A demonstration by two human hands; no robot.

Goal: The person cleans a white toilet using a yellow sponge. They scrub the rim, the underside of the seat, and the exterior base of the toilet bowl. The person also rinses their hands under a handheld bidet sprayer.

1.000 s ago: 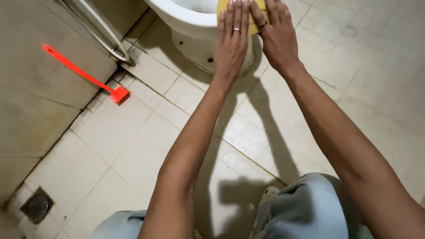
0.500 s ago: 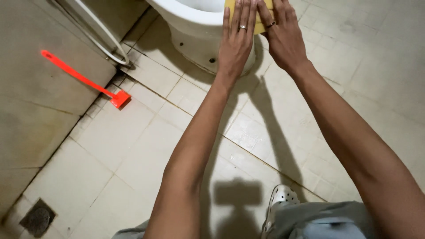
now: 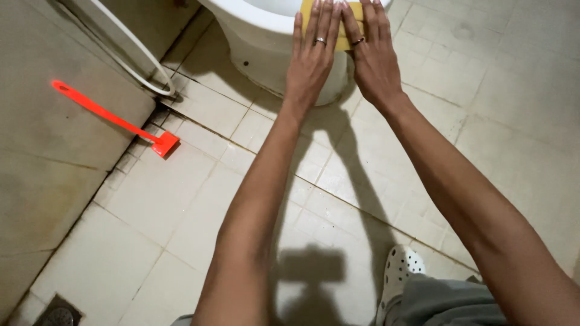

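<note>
Head view: both hands (image 3: 341, 57) flat on a yellow, seemingly spongy pad (image 3: 343, 27).

Pale square floor tiles (image 3: 199, 229) with dark grout cover the room. A stained grey wall (image 3: 42, 151) runs along the left edge. A red brush (image 3: 115, 121) leans against it, a white hose (image 3: 130, 51) loops nearby, and a floor drain (image 3: 57, 314) sits at the bottom-left corner.

Single head cam, looks steeply down over outstretched arms at floor (image 3: 181, 199), close; toilet (image 3: 260, 36) top edge.
</note>
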